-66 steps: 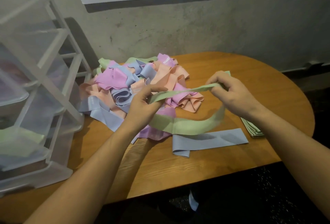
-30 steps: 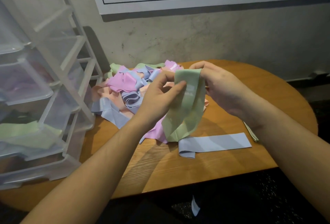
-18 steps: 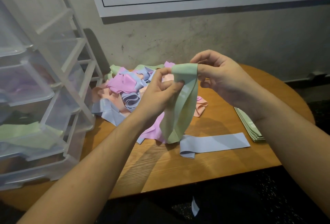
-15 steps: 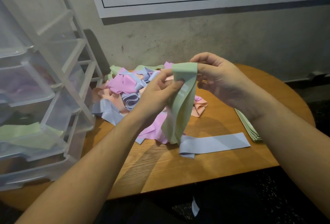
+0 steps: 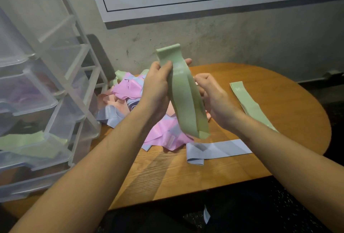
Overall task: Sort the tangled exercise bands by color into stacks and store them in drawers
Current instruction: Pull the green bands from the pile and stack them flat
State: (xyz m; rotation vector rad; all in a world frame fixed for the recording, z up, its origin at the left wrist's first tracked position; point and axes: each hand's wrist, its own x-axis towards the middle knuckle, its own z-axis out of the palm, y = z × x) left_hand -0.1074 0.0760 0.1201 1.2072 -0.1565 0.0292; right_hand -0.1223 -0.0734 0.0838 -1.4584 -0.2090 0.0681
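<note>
- While a green band (image 5: pixel 186 100) hangs lifted above the table (image 5: pixel 186 177), the sorting looks to be at an early-to-middle stage, with most of the work left.
- Far left, a clear plastic drawer unit (image 5: pixel 42 91) stands on the table edge; one lower drawer (image 5: pixel 33 147) already holds green bands, and purple and other tints show dimly through the drawers above, though their contents are too blurred to count.
- Just right of the unit, the tangled pile (image 5: pixel 130 93) of pink, peach, blue and green bands lies unsorted against the far side of the table.
- At centre, the left hand (image 5: pixel 156 87) grips the green band near its upper end, thumb in front and fingers wrapped behind, so that the band's top stands above the hand and its doubled length droops toward the table.
- Just right of the band, the right hand (image 5: pixel 214 95) is loosely curled with its fingertips at the band's edge; whether it pinches the band or only touches it cannot be told.
- Near the front, a single blue band (image 5: pixel 216 150) lies flat, partly folded, apart from the pile.
- At right, a neat green stack (image 5: pixel 249 102) rests on the table, the likely place for the held band.
- Judged from this, stacks for the other colours are yet to be built and stored.
</note>
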